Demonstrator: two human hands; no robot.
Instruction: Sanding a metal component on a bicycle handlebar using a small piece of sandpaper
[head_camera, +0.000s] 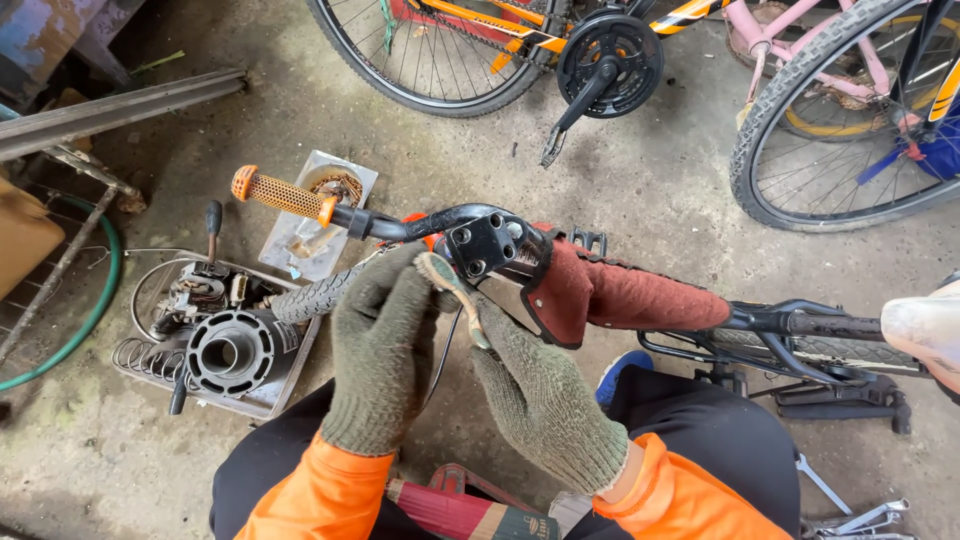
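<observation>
Olive-green knit gloves cover both hands, which meet just below the black stem clamp (492, 243) of a small bicycle lying on its side across the concrete floor (640, 180). The left hand (380, 350) is curled, its fingers closed around something at the handlebar (410, 225) beside the clamp, though the glove hides exactly what it grips. The right hand (535, 395) reaches up from below, thumb and forefinger pinching a slim pale-handled tool (455, 290) whose tip sits against the underside of the clamp. An orange perforated grip (285, 196) caps the bar's far end, and a rust-red pad (610, 295) wraps the frame tube to the right. A tray of worn parts (215, 335) sits near the left hand, spanners (860, 518) lie by the right knee, and other bicycles (600, 50) stand beyond. To my eye, the work goes best with the left hand holding the bar steady while the tool stays squarely seated, so it does not slip off the bolt heads
</observation>
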